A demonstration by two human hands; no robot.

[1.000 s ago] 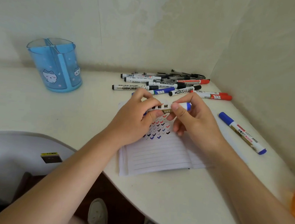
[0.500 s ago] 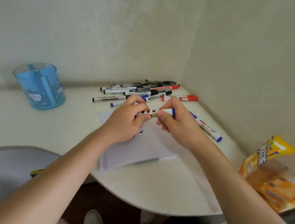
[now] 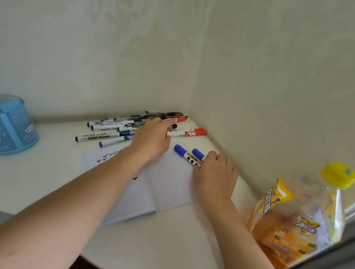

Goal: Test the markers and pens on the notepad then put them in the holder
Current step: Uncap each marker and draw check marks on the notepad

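Two hands work over a pale counter (image 3: 39, 186) set into a corner. Well to the left of the left hand (image 3: 151, 141) stands a translucent blue plastic holder (image 3: 6, 126); nothing shows above its rim. Just left of that hand, and running under its fingers, lies a loose pile of white-barrelled markers and slim black pens (image 3: 117, 127). The left hand reaches palm-down into the pile, fingertips at the barrel of a red-capped white marker (image 3: 190, 133). The tips are hidden, so it cannot be told whether it grasps anything.

Beneath both wrists lies an open white lined notepad (image 3: 167, 189), with small test ticks (image 3: 108, 156) just left of the left forearm. Between the hands, two blue-capped white markers (image 3: 183, 153) lie side by side at the notepad's far edge. The right hand (image 3: 215, 176) lies palm-down over their barrel ends, and blur hides whether it grips them or merely rests there. Right of the right forearm is a clear plastic snack jar with a yellow lid (image 3: 300, 220); what it stands on is unclear.

The likeliest slip is a mix-up. The blue-capped pair sits near the pile and well apart from the holder, so tested markers could get mixed back among untested ones. Round barrels nudged by either hand may roll towards the counter's curved edge. A wide swing of the right arm towards the holder could also catch the jar.
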